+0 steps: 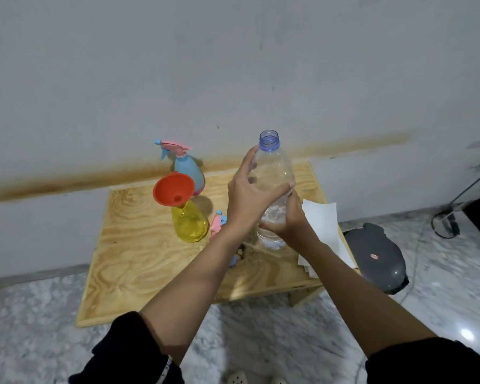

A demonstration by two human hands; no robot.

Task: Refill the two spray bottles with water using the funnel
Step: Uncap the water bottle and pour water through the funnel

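A clear plastic water bottle (275, 167) with an open blue neck stands upright above the wooden table (139, 259), a little water in its bottom. My left hand (247, 195) grips its upper body and my right hand (286, 220) holds its lower part. To the left stands a yellow spray bottle (189, 223) without its head, an orange funnel (173, 191) tilted in its neck. Behind it a blue spray bottle (187, 170) with a pink and blue trigger head stands by the wall. A loose pink and blue spray head (218, 221) lies partly hidden behind my left wrist.
White paper sheets (322, 223) lie on the table's right side. A dark grey round object (377, 256) sits on the marble floor right of the table. A black cable and stand base (446, 220) are at the far right. The wall runs right behind the table.
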